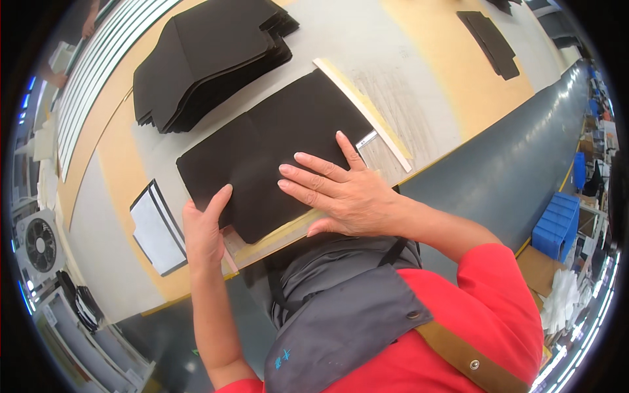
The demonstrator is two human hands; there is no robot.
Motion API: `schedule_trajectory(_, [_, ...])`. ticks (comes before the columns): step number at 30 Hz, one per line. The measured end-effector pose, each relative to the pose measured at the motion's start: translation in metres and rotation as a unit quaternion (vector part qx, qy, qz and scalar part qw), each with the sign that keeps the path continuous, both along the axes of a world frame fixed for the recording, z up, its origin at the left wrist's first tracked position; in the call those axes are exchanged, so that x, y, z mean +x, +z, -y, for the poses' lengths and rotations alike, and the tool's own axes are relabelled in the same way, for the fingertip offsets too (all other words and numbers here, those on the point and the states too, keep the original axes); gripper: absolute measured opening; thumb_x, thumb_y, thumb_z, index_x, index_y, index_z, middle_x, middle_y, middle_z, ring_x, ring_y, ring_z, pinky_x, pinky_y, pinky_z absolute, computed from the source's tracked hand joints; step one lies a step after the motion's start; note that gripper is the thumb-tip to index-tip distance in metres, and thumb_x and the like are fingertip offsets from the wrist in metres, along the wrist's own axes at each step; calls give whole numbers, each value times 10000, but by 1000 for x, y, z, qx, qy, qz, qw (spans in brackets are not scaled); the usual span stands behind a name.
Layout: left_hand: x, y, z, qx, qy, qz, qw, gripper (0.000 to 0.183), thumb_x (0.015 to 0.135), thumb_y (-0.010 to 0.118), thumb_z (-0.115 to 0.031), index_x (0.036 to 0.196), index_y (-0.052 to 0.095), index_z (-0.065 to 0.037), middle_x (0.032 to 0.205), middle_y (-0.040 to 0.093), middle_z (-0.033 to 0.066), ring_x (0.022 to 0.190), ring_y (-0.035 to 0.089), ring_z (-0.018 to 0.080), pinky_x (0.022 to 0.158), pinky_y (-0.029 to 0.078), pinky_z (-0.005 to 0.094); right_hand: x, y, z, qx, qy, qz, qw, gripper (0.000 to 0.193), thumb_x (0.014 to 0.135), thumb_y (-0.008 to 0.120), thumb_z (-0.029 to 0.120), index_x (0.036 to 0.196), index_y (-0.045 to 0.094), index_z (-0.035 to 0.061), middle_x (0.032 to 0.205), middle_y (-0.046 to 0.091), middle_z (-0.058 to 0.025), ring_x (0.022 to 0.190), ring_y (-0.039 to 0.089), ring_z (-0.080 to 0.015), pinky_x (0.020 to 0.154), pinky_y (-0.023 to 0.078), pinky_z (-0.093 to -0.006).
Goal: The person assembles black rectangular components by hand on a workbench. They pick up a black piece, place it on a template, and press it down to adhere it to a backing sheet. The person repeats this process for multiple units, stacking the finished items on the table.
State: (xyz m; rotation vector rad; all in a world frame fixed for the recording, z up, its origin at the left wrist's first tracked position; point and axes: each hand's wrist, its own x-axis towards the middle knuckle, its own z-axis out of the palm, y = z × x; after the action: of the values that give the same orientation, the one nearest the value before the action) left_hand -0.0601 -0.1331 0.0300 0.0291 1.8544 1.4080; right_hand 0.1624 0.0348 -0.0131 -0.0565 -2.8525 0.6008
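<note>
A black sheet with a notched near edge lies flat on the table in front of me, beside a pale wooden strip. My left hand grips its left edge, thumb on top and the other fingers mostly hidden at the side. With fingers spread, my right hand rests on the sheet's near right part. Part of a small metallic strip shows at the sheet's right edge, close to my right fingertips.
Behind the sheet rises a thick stack of similar black pieces. A white panel with dark edging lies on the left, and a narrow black piece at the far right. Blue crates stand beyond the grey floor; a fan is at left.
</note>
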Motion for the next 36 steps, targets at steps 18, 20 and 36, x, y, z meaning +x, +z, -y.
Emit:
schedule_trajectory(18, [-2,0,1,9,-6,14,1000,307,924,799,-105,1184,696,21,1090,753,101,935,738,189,778,615,346,-5,-1,10,-7,10,-16,1000,805,916,606,667,1549,526,176,1626,464,29,1552,347,-236,1239,63,-758])
schedule_trajectory(20, [-1,1,-2,4,-7,20,1000,296,929,793,-100,1180,698,25,1087,754,102,936,737,187,786,612,341,-6,-5,12,-10,22,-14,1000,802,916,610,663,1546,529,173,1620,471,36,1553,342,-237,1239,64,-761])
schedule_trajectory(36, [-31,23,16,-14,-178,-47,983,420,927,786,-142,1301,656,-2,1098,746,44,946,690,86,801,554,234,-10,17,10,32,32,71,996,753,924,594,596,1565,515,208,1626,473,58,1562,342,-242,1264,47,-716])
